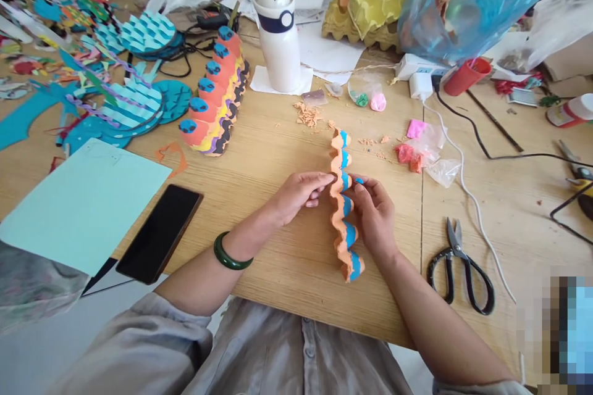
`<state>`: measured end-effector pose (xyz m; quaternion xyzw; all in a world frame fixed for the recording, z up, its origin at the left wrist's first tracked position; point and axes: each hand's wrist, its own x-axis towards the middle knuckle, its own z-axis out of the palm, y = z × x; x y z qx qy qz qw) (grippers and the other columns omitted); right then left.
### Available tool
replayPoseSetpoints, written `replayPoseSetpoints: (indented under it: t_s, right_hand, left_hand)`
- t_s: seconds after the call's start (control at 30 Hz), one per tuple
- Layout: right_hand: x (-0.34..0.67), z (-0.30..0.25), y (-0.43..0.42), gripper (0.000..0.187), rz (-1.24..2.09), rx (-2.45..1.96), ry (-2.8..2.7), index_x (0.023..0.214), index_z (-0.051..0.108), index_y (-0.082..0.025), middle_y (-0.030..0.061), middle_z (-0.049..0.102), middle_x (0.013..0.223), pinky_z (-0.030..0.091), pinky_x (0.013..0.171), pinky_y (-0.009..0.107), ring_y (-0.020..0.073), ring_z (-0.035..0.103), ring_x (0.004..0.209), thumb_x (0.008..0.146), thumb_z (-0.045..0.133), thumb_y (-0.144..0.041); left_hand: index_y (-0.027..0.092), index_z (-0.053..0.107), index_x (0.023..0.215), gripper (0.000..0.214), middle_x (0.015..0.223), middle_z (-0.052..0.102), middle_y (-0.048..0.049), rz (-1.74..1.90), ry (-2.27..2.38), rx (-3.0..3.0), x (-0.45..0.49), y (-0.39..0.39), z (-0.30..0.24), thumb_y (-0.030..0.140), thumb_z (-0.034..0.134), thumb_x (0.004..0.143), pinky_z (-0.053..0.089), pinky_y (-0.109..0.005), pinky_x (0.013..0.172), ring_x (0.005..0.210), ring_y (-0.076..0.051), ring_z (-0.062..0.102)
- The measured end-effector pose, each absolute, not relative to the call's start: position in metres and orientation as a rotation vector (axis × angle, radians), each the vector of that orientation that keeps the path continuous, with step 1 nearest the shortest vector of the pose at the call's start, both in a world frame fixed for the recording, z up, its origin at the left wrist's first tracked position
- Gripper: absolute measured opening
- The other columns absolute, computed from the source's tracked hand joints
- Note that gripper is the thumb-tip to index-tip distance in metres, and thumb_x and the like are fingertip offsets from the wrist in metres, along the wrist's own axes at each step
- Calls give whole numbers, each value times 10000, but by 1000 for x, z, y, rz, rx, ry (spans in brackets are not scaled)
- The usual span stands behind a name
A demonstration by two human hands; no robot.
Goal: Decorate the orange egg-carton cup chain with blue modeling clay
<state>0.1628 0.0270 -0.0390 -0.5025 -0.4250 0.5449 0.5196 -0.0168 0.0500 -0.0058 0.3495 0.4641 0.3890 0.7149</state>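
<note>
An orange egg-carton strip with blue patches along its bumps stands lengthwise between my hands. My left hand pinches its left edge between thumb and fingers. On the other side, my right hand has its fingers curled, with a small blue piece of clay at the fingertips, close to the strip's side. Whether the right fingers also touch the strip is hard to see. Orange crumbs lie beyond the strip's far end.
A finished-looking orange carton piece with blue tops stands at the back left. Black-handled scissors lie at right, near a white cable. A phone, a light-blue sheet and a white bottle are also on the table.
</note>
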Motion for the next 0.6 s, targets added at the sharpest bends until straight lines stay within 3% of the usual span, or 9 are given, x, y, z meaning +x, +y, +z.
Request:
replayPoseSetpoints:
  t_s: [0.23,0.4,0.6]
  right_hand:
    - [154,-33,17,207,1210,-1119,-1118,1129,679,-243,75,750,1203,658,968,399,211,736,1158,953,714,-346]
    - [160,-27,17,243,1068,-1081,-1257,1241,701,-285,78,701,1330,665,986,462,231,699,1228,1027,619,-365]
    - [167,-23,16,346,716,-1028,-1654,1361,700,-347,69,645,1479,535,1163,567,274,587,1412,1064,540,-268]
  left_hand:
    - [158,739,780,323,718,571,13,808,1065,954,-19,48,-8,453,860,724,296,-199,522,625,-72,433]
    - [167,697,719,337,665,479,35,844,991,911,-18,48,-9,478,818,769,289,-211,516,592,-70,378]
    - [156,624,679,406,663,432,35,887,1009,837,-14,48,-7,500,833,730,276,-213,499,580,-69,384]
